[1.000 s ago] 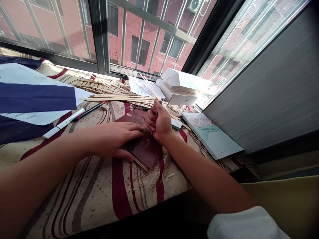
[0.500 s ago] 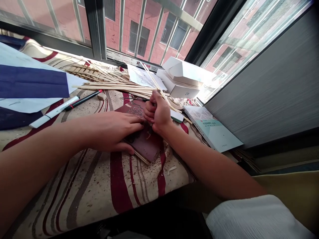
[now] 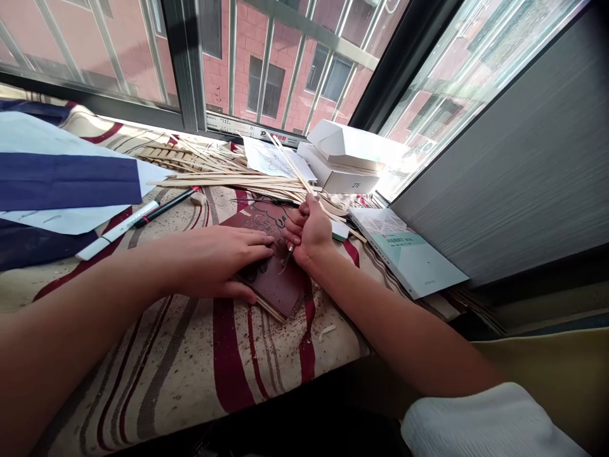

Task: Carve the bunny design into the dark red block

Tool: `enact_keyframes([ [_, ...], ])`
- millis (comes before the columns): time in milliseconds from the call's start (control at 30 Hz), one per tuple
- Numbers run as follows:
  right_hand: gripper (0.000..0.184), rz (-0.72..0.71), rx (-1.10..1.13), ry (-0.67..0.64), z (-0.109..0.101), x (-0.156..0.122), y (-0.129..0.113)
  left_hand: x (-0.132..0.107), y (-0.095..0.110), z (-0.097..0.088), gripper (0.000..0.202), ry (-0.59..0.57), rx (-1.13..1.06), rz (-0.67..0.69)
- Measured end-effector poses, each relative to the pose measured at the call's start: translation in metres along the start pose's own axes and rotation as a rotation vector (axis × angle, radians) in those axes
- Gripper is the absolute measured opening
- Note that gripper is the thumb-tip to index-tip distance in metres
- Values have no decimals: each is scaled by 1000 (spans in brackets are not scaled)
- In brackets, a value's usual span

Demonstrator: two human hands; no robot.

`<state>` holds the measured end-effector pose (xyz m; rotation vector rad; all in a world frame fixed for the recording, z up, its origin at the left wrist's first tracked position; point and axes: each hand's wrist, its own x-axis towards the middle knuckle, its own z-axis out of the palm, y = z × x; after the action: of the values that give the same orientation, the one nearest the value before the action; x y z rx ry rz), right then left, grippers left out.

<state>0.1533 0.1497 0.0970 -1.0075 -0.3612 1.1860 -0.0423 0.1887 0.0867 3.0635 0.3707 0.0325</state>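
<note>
On the striped bedcover [image 3: 181,355], the maroon board [image 3: 280,289] is pinned by the left hand [image 3: 223,260], laid flat and open. The right hand [image 3: 310,233] is clenched around a small craft knife [image 3: 287,256]. Its blade is now exposed below the fist, hidden a second ago, with the tip at the board. Bamboo strips [image 3: 228,181] are piled beyond.
</note>
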Motion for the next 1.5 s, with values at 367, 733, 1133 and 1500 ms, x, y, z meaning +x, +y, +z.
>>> enact_keyframes([
  [367,68,-178,-87,-192,-4,3,4,-2,2,-1,83,8,-41,-20],
  [733,66,-99,-244,-515,-3,10,6,-1,-3,6,70,45,-58,-3],
  [1133,67,-262,-103,-233,-5,-6,11,2,-3,4,77,26,-53,-11],
  [1500,73,-47,-12,-267,-4,1,-13,-4,-4,6,79,44,-75,-11],
])
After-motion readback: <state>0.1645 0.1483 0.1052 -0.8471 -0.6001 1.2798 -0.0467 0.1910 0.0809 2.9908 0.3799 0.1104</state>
